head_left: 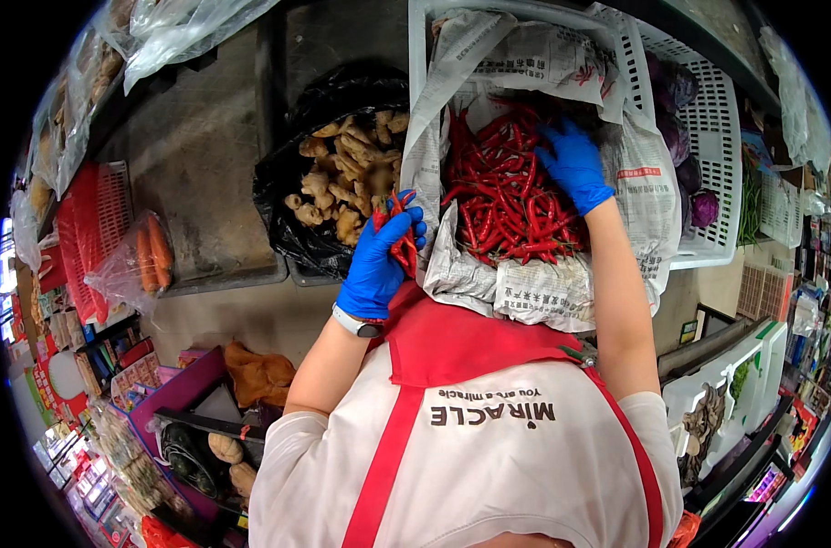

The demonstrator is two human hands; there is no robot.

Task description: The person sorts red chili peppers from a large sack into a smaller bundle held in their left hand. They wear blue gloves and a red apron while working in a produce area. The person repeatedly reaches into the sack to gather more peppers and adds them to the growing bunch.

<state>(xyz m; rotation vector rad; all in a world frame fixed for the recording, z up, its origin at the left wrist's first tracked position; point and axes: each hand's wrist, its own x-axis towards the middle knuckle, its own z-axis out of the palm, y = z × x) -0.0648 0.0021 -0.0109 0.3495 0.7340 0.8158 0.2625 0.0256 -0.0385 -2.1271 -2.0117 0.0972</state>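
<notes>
**Sorting red chillies by hand**

The left hand (379, 265) clamps a bunch of red chillies (399, 233) beside the newspaper-lined crate (534, 274). The right hand (575, 164), fingers spread, digs into the chilli pile (507, 196). Gathering seems underway; next calls for pinching more.

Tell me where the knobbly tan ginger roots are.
In the head view, the knobbly tan ginger roots sit in a black plastic bag, left of the newspaper-lined crate of red chillies.

red chillies (502, 196), heaped on newspaper (525, 292)
</notes>
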